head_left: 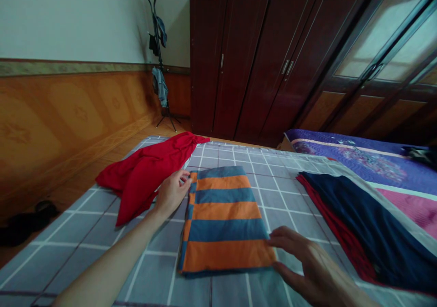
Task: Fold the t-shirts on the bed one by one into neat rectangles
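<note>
A folded cloth garment with orange and blue-grey stripes (223, 210) lies flat on the checked bedspread (280, 197). At its far left corner, my left hand (173, 189) has its fingers bent, thumb and forefinger close together on the folded edge. My right hand (307, 263) is at the near right corner, thumb and fingers spread apart, with the fingertips touching or just beside the edge. Behind my left hand lies a crumpled red garment (146, 172). To the right of my right hand is a folded dark blue garment (372, 225) with red cloth along its side.
A purple floral bedcover (344, 147) lies beyond the bedspread at right. Dark red wardrobe doors (252, 56) rise past the far edge. A coat stand (159, 47) with hanging things stands in the corner. Dark items (29, 222) lie on the floor at left.
</note>
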The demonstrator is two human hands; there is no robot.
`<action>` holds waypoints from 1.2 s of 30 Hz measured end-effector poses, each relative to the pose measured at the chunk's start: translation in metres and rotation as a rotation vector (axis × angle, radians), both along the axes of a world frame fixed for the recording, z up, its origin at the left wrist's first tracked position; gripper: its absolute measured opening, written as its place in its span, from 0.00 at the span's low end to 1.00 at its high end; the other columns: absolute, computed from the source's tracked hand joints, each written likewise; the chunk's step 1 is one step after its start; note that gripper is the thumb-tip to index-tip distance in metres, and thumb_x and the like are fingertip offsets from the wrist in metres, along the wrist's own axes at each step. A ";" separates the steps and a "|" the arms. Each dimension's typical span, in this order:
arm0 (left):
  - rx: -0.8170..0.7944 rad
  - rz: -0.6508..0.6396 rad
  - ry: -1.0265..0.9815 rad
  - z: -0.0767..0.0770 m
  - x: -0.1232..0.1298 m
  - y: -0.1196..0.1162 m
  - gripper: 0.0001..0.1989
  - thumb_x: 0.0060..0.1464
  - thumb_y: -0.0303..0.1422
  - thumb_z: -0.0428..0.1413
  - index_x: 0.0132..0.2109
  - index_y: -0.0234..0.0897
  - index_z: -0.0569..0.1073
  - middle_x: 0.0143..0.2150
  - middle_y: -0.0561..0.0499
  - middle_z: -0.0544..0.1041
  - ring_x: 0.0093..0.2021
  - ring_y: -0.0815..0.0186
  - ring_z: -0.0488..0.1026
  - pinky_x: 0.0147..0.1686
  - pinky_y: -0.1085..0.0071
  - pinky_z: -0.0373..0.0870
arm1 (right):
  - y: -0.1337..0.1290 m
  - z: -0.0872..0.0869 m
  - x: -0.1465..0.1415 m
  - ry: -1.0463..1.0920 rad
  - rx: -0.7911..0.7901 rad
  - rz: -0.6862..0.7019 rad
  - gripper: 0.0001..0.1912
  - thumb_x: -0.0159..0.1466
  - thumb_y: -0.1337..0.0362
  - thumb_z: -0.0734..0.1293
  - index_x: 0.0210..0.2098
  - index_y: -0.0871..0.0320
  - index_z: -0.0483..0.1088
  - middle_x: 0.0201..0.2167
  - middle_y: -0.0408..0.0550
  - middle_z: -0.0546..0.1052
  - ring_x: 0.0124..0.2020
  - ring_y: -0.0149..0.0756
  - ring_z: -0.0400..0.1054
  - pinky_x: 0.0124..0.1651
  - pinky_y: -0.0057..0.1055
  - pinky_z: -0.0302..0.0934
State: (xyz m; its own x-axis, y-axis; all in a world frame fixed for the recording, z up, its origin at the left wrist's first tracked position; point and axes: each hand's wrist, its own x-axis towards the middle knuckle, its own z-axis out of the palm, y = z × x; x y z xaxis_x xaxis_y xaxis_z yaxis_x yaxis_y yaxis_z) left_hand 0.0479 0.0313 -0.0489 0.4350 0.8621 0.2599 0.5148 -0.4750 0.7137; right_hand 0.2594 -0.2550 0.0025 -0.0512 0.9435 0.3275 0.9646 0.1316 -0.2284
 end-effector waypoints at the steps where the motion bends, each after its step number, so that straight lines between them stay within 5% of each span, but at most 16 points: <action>1: 0.060 0.031 0.010 -0.004 0.003 0.003 0.11 0.54 0.37 0.52 0.42 0.37 0.72 0.37 0.50 0.76 0.30 0.67 0.72 0.33 0.72 0.67 | 0.009 -0.001 0.004 0.021 0.002 -0.041 0.13 0.62 0.63 0.63 0.46 0.53 0.69 0.43 0.50 0.75 0.41 0.38 0.73 0.39 0.31 0.70; 6: 0.137 -0.019 0.091 -0.016 0.014 0.012 0.13 0.56 0.37 0.51 0.46 0.38 0.73 0.43 0.48 0.75 0.38 0.65 0.73 0.39 0.72 0.67 | 0.083 -0.029 0.022 0.065 0.026 -0.193 0.17 0.64 0.59 0.60 0.49 0.59 0.69 0.51 0.58 0.71 0.50 0.46 0.69 0.50 0.44 0.66; 11: 0.153 -0.025 0.338 -0.005 0.025 0.015 0.20 0.60 0.40 0.49 0.58 0.42 0.66 0.49 0.46 0.73 0.44 0.60 0.73 0.38 0.70 0.66 | 0.132 -0.065 0.024 0.043 0.128 -0.207 0.24 0.65 0.57 0.59 0.56 0.65 0.63 0.60 0.63 0.61 0.61 0.49 0.55 0.60 0.49 0.54; 19: 0.092 0.076 0.331 -0.004 0.036 0.028 0.07 0.59 0.33 0.50 0.38 0.40 0.73 0.40 0.51 0.76 0.40 0.64 0.73 0.36 0.74 0.63 | 0.121 -0.068 0.026 0.115 0.035 -0.188 0.30 0.66 0.52 0.58 0.62 0.64 0.56 0.65 0.61 0.53 0.65 0.47 0.47 0.63 0.49 0.49; 31: 0.135 0.135 0.223 -0.009 0.035 0.030 0.06 0.57 0.29 0.49 0.37 0.39 0.71 0.39 0.49 0.74 0.39 0.63 0.73 0.37 0.72 0.66 | 0.116 -0.067 0.029 0.052 -0.014 -0.136 0.35 0.64 0.50 0.61 0.65 0.61 0.52 0.67 0.58 0.48 0.67 0.49 0.40 0.62 0.51 0.51; 34: 0.255 0.044 0.084 0.005 0.037 0.010 0.12 0.58 0.29 0.45 0.45 0.38 0.71 0.47 0.46 0.73 0.46 0.64 0.72 0.46 0.69 0.68 | 0.115 -0.065 0.029 0.035 0.003 -0.102 0.36 0.64 0.49 0.61 0.65 0.62 0.52 0.66 0.59 0.49 0.67 0.50 0.39 0.62 0.52 0.49; 36: 0.322 -0.147 0.119 0.012 0.043 -0.008 0.15 0.60 0.30 0.44 0.51 0.39 0.69 0.54 0.46 0.71 0.54 0.63 0.68 0.54 0.66 0.64 | 0.116 -0.065 0.028 0.026 0.014 -0.079 0.37 0.64 0.48 0.61 0.65 0.61 0.50 0.66 0.59 0.50 0.67 0.49 0.39 0.63 0.53 0.48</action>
State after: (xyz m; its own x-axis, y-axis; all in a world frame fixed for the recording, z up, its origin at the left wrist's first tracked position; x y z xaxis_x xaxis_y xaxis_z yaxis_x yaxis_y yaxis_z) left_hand 0.0911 0.0232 -0.0373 0.5917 0.6703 0.4478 0.4944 -0.7405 0.4552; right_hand 0.2873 -0.1395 -0.0629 0.0317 0.9396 0.3408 0.9657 0.0591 -0.2527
